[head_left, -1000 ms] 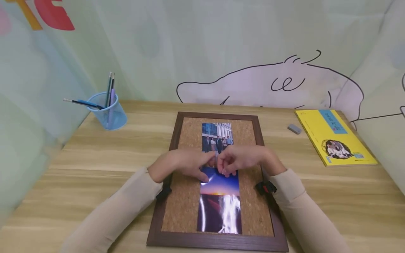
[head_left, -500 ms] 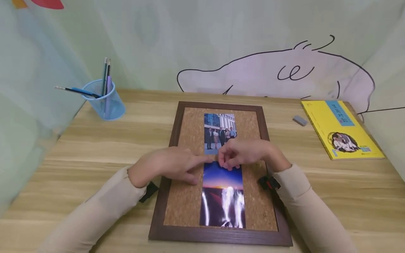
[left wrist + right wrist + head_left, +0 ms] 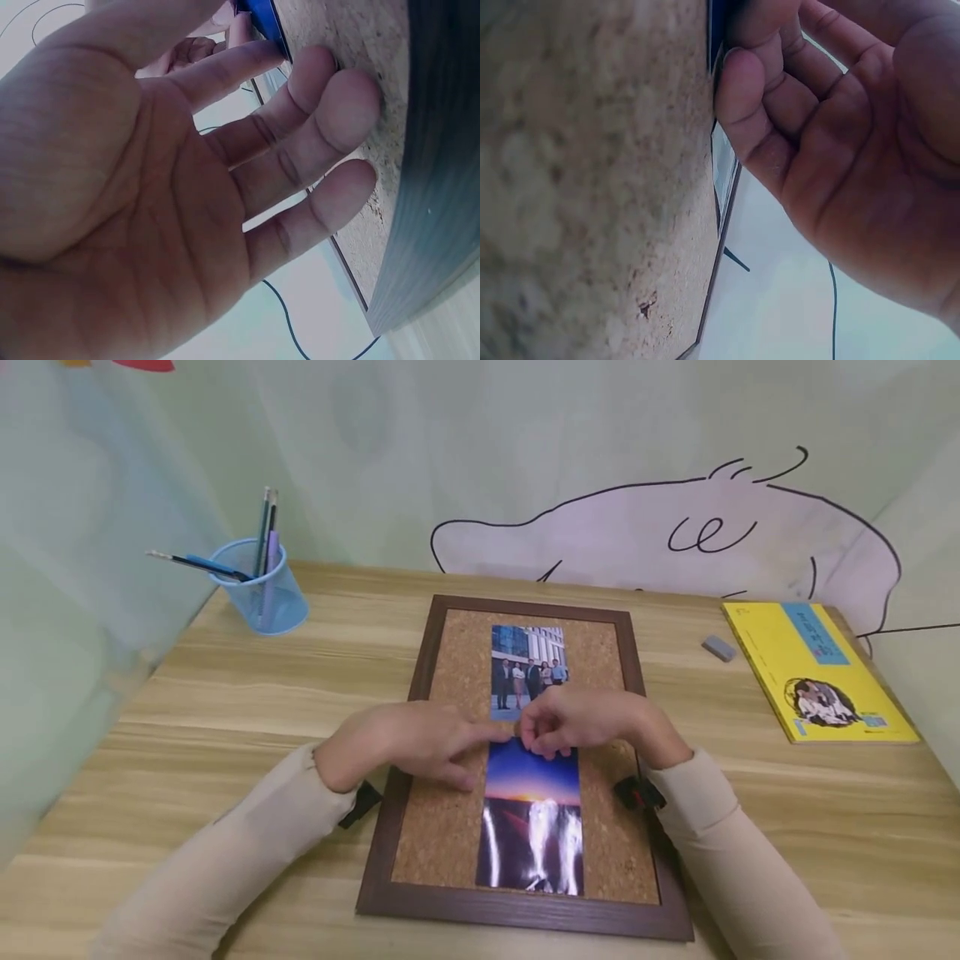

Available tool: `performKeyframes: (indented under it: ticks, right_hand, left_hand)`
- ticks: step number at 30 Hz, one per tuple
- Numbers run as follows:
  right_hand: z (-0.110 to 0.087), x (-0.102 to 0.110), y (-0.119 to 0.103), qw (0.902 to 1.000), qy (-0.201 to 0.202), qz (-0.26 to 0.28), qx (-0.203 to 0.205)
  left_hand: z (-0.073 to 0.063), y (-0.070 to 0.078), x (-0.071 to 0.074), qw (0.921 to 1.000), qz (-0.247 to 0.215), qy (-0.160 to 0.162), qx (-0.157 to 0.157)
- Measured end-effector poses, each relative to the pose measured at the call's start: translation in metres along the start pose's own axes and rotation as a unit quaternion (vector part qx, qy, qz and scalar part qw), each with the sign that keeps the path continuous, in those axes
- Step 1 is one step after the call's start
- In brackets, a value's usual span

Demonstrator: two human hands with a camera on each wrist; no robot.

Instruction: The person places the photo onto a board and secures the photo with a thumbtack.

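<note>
A cork board in a dark brown frame lies on the table. On it, a glossy sunset photo sits below a group photo of people before a building. My left hand has its index finger stretched to the sunset photo's top left edge; in the left wrist view the other fingers are loosely bent over the cork. At that photo's top edge, my right hand has curled fingers, thumb and forefinger pinched together on a small pale pin, itself hidden now by the fingertips.
A blue pen cup with several pens stands at the back left. To the right lie a grey eraser and a yellow book. A curtain with a line drawing hangs behind the wooden table.
My left hand has drawn back to the left, its thumb leaving the sunset photo and its index finger straightening at the top edge. The right hand stays pinched in nearly the same place.
</note>
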State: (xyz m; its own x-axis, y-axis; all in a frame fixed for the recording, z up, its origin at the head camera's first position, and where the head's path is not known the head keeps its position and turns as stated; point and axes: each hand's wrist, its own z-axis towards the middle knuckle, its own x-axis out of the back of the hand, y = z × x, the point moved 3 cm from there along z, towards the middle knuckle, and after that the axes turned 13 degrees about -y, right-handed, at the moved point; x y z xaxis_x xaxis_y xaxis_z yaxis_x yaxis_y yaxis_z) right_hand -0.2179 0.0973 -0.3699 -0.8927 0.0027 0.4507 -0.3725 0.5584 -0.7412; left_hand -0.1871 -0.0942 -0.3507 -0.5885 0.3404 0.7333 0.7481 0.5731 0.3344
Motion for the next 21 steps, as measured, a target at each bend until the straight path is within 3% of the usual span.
performKeyframes:
  ticks: [10, 21]
  right_hand:
    - [0.0058, -0.0043, 0.0072, 0.9991, 0.005, 0.034, -0.024]
    - [0.0014, -0.0002, 0.0020, 0.9989, 0.031, 0.004, -0.036]
  left_hand:
    - [0.0041, -0.0029, -0.0094, 0.9998, -0.019, -0.008, 0.009]
    - [0.0075, 0.0012, -0.0072, 0.9991, 0.002, 0.032, 0.028]
